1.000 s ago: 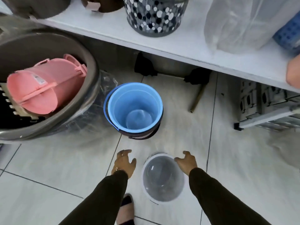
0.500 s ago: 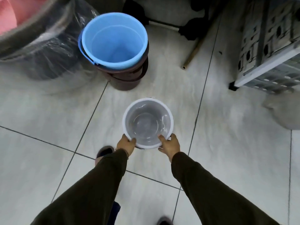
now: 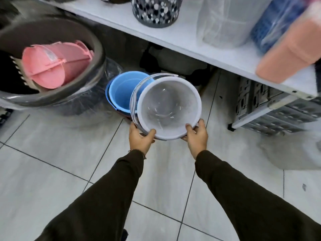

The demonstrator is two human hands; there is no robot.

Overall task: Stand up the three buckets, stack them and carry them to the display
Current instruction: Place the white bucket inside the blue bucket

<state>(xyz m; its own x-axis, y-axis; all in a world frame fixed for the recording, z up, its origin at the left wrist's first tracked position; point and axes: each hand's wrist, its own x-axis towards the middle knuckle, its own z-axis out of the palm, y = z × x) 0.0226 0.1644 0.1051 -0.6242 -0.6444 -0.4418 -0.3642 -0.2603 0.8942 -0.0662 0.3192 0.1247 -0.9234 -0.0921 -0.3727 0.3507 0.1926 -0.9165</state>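
Note:
I hold a clear bucket with a white rim [image 3: 169, 106] off the floor, tilted with its mouth toward me. My left hand [image 3: 140, 139] grips its near left rim and my right hand [image 3: 197, 136] grips its near right rim. Behind it on the tiled floor stands a blue bucket [image 3: 121, 92], upright and nested in a dark brown bucket whose edge barely shows beneath. The clear bucket overlaps the blue one's right side in view.
A big grey tub [image 3: 97, 54] wrapped in plastic sits at left with a pink bucket [image 3: 55, 65] lying inside. A white shelf [image 3: 173, 37] crosses above, carrying a spotted bin [image 3: 156, 11] and wrapped goods. Grey crates [image 3: 271, 108] stand at right.
Both hands took hold of the clear bucket's rim and lifted it from the floor up toward the blue bucket, tilting it. The view rose back to the shelf.

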